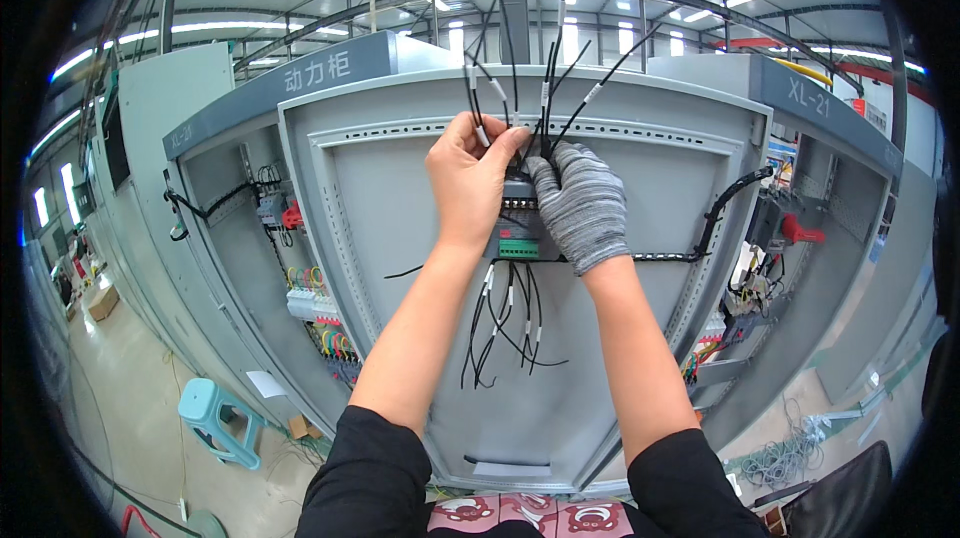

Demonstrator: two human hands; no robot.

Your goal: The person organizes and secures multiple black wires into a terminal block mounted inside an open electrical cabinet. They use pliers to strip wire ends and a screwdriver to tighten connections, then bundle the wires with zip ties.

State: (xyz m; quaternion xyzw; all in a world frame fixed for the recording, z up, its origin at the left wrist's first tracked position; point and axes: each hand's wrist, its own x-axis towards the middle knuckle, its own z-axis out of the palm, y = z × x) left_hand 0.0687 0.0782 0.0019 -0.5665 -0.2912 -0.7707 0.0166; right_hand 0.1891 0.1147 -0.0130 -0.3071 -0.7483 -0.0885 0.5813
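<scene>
My bare left hand [468, 178] pinches thin black wires [545, 88] that stick up from a small dark module [518, 228] with green terminal strips, mounted on the inside of an open grey cabinet door [400, 198]. My right hand [582, 203], in a grey knit glove, rests on the module's right side, its fingers at the same wire bundle. More black wires with white sleeves [510, 323] hang loose below the module.
A black cable run [715, 218] leads right from the module toward the hinge side. Open cabinets with breakers and coloured wiring stand at left [300, 303] and right [770, 268]. A teal plastic stool [215, 418] and wire coils [790, 453] are on the floor.
</scene>
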